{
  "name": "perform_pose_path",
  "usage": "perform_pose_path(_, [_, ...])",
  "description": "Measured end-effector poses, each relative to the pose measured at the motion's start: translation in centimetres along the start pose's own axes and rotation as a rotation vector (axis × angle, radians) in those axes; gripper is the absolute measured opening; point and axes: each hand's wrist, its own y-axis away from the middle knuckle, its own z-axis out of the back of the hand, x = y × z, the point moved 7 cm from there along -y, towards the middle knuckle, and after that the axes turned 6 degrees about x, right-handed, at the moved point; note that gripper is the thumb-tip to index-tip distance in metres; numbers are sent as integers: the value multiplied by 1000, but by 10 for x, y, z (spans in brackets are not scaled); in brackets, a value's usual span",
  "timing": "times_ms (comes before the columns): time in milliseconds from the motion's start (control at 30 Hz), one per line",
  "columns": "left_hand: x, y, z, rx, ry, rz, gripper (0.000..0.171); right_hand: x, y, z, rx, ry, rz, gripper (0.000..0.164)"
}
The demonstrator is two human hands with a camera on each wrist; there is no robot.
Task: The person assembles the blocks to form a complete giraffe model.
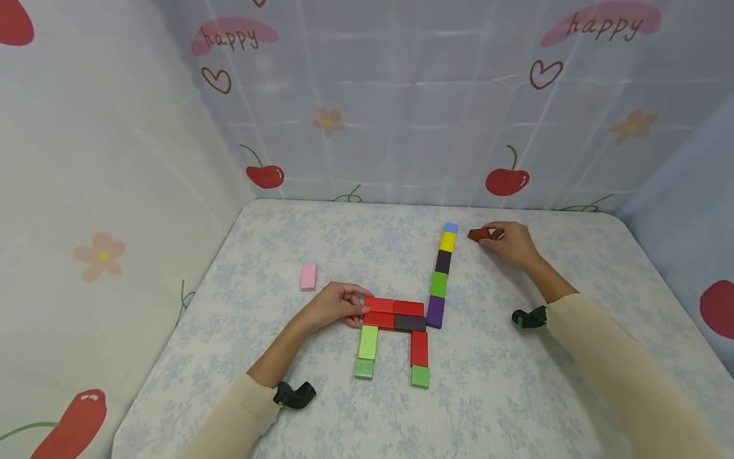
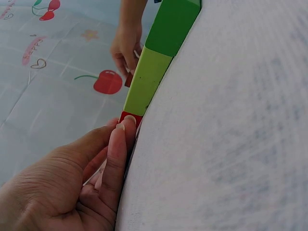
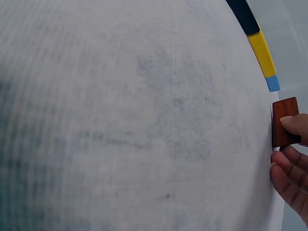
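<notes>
My right hand [image 1: 512,243] pinches a brown wooden block [image 1: 479,235] between thumb and fingers, just right of the blue block [image 1: 451,227]. In the right wrist view, this brown block [image 3: 286,122] stands close to the tabletop. My left hand [image 1: 337,305] touches the left end of the two stacked rows, with fingertips against a red block [image 1: 380,305]. The left wrist view shows those fingertips on a red end face [image 2: 137,116]. Beside the red rows is a black block [image 1: 410,323]. A leaning column rises on the right from a purple block [image 1: 436,312].
Two legs extend toward me, one with a light green block [image 1: 369,342], the other with a red block [image 1: 420,349]; each ends in green. A pink block [image 1: 308,277] lies apart on the left. Patterned curtains surround the table [image 1: 241,287] at the back and sides.
</notes>
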Motion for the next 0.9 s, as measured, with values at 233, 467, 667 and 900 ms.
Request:
perform_pose_path(233, [1,0,1,-1,-5,0,35,2,-9,-5,21,19,-38,45])
perform_pose_path(467, [0,0,1,-2,-3,-1,35,6,-12,-6,8,30,-47,45])
perform_pose_path(667, [0,0,-1,1,8,-1,35,8,-16,-11,32,35,-69,48])
perform_pose_path(900, [0,0,-1,-2,5,0,36,10,-20,-10,47,48,-79,50])
